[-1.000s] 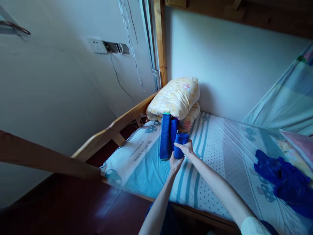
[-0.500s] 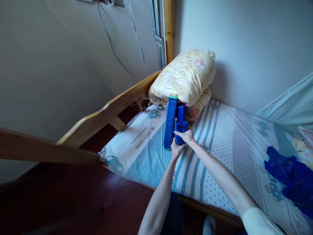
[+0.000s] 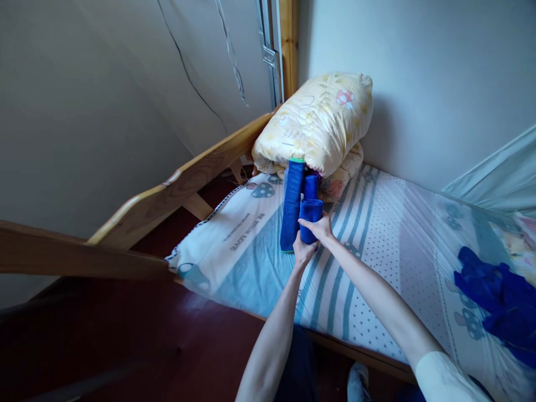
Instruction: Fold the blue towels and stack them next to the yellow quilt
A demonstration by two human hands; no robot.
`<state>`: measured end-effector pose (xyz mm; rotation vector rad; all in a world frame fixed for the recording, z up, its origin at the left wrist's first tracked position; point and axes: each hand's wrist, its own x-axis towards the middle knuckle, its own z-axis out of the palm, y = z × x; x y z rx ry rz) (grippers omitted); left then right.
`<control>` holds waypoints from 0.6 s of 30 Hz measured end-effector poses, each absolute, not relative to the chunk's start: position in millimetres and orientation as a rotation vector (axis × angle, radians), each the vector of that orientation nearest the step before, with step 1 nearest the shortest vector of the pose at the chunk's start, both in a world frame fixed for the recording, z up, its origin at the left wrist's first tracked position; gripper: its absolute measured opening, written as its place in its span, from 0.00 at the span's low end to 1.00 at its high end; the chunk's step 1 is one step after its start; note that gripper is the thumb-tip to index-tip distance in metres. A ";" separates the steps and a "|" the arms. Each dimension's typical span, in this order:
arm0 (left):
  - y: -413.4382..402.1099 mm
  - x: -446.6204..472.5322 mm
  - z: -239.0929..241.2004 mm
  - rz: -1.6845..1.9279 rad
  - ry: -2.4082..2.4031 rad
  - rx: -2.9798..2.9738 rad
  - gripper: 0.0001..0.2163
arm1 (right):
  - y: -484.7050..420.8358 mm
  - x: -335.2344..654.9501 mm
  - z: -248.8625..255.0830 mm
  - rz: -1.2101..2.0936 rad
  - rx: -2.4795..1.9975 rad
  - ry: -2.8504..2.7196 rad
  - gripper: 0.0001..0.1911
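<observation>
Both hands are wrapped around a blue rolled cloth (image 3: 310, 211), held upright over the bed. Its coiled edge shows at the top. My left hand (image 3: 304, 251) grips the lower end from the left, while my right hand (image 3: 320, 228) clasps its right side with the thumb across the front. Just left of it lies a longer blue rolled cloth (image 3: 291, 206) with green trim at its ends. Behind the held roll is another small blue roll (image 3: 310, 186), partly covered from my view. These rolls sit against a folded cream quilt (image 3: 314, 125) with printed mushrooms.
A patterned sheet (image 3: 381, 268) covers the bed. Crumpled blue cloth (image 3: 494, 296) lies at the right. A wooden bed rail (image 3: 184, 178) runs along the left, and a pale net (image 3: 498, 173) hangs at the right wall. Loose wires (image 3: 188, 70) dangle at the back wall.
The view has tilted slightly downward, so the bed and quilt sit a little higher. Both hands keep their grip on the rolled cloth, and the other rolls have not visibly moved.
</observation>
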<state>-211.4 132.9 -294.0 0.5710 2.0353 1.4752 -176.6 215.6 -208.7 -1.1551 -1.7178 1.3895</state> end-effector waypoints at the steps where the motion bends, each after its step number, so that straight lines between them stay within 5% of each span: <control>1: 133.0 -211.1 -294.5 1.483 2.041 0.575 0.33 | 215.6 -176.8 -208.8 1.381 -1.146 -1.726 0.25; 8: 126.2 -199.2 -283.1 1.653 2.454 0.715 0.47 | 212.6 -158.0 -210.1 1.180 -1.095 -1.689 0.55; 15: 106.1 -160.0 -274.6 1.329 2.268 1.446 0.22 | 162.4 -22.1 -214.2 1.240 -1.184 -1.627 0.45; 18: 86.6 -108.7 -292.0 1.084 2.060 1.714 0.19 | 133.9 72.1 -216.1 1.210 -1.298 -1.598 0.36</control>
